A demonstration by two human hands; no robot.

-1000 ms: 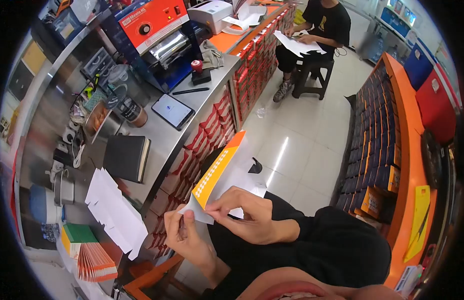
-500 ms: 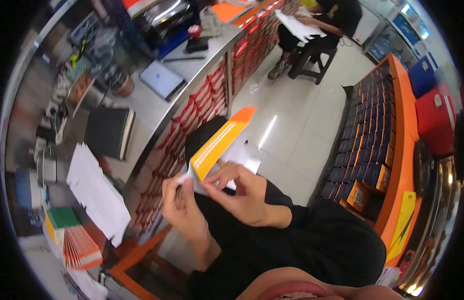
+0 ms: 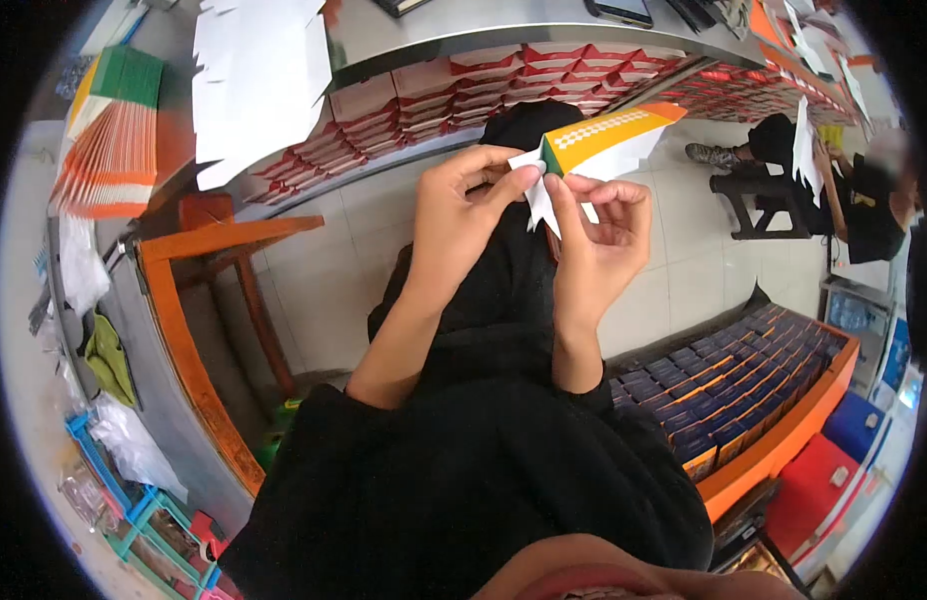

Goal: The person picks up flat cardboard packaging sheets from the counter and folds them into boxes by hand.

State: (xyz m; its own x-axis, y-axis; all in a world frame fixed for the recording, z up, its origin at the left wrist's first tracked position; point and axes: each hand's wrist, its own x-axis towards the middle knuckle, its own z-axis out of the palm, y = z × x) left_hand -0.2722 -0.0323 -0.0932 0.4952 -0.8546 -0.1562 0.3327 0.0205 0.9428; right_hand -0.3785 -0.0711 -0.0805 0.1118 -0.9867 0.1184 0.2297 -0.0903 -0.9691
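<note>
Between my hands is a part-folded paper carton (image 3: 609,138), yellow with an orange far end, a green near end and white inner flaps. My left hand (image 3: 459,215) pinches a white flap at the green end, thumb against the card. My right hand (image 3: 599,225) grips the same end from the other side with thumb and forefinger, its remaining fingers curled. The carton is tilted above my dark-clothed lap, its far end pointing right. Fingertips hide part of the folded flaps.
A stack of flat white cut sheets (image 3: 259,85) lies on the metal counter (image 3: 434,35), beside a pile of green-and-orange folded cartons (image 3: 109,140). Red-and-white packs fill the counter front. An orange crate (image 3: 774,465) of dark boxes stands right. Another person (image 3: 869,205) sits holding white sheets.
My view has swung round, so the counter now runs along the top. The carton now points more to the right, and both hands still hold its near end.
</note>
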